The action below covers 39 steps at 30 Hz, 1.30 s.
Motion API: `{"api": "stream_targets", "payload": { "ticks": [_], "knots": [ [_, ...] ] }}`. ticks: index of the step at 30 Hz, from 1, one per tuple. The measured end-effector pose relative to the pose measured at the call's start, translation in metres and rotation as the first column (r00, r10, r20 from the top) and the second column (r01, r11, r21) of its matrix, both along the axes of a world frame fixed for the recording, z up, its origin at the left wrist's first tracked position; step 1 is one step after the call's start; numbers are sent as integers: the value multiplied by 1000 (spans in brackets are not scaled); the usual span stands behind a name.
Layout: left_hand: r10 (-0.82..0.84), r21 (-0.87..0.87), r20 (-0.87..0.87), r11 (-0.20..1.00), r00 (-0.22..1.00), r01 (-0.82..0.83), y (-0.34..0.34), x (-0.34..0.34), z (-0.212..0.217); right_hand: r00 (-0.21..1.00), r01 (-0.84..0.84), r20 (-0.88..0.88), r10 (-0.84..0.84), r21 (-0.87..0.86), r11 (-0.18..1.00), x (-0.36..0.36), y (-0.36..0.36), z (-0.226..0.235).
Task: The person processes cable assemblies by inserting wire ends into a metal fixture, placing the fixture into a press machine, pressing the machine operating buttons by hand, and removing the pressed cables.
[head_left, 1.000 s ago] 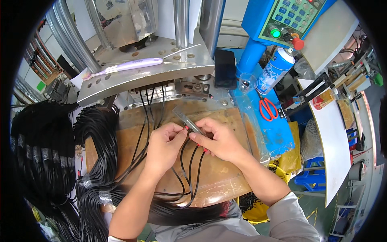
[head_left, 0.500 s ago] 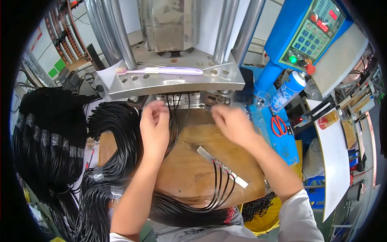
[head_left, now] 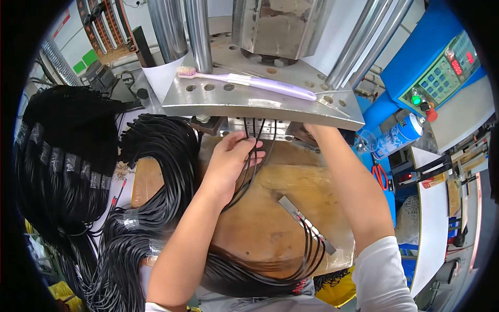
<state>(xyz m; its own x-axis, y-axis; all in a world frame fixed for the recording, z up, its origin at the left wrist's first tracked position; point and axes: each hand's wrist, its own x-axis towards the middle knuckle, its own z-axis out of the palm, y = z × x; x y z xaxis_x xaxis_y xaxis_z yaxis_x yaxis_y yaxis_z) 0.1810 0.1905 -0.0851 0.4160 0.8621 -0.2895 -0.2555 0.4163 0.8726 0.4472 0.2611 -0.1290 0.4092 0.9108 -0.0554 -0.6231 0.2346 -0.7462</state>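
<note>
Head-worn fisheye, steeply down, close.

Blue control panel (head_left: pixel 442 70) upper right w/ small red-digit screen (head_left: pixel 456 66) & green keypad. Below it, blue-white spray can (head_left: pixel 397 137) lying tilted, printed label. Green labels (head_left: pixel 83 62) on wall, upper left.

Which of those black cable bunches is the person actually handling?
The few loose black cables running under the metal plate, gripped by the left hand; the big bundled coils lie untouched.
</note>
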Motion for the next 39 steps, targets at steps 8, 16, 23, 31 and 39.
{"api": "stream_targets", "payload": {
  "ticks": [8,16,23,31,39],
  "knots": [
    [-175,-93,151,977,973,190,-6,10,10,994,38,100,-42,43,998,-6,-22,18],
    [-257,-364,394,838,883,406,-80,13,8,840,-37,481,253,-415,909,-22,-156,55],
    [-183,-473,262,831,948,291,-115,11,7,272,-184,757,594,-565,804,-35,-170,42],
    [-280,-288,381,870,881,401,-137,-31,51,329,-71,766,552,-563,824,-8,-205,47],
    [697,730,-681,672,225,127,40,-245,59,-436,173,898,-55,143,975,20,-326,52]
  ]
}}
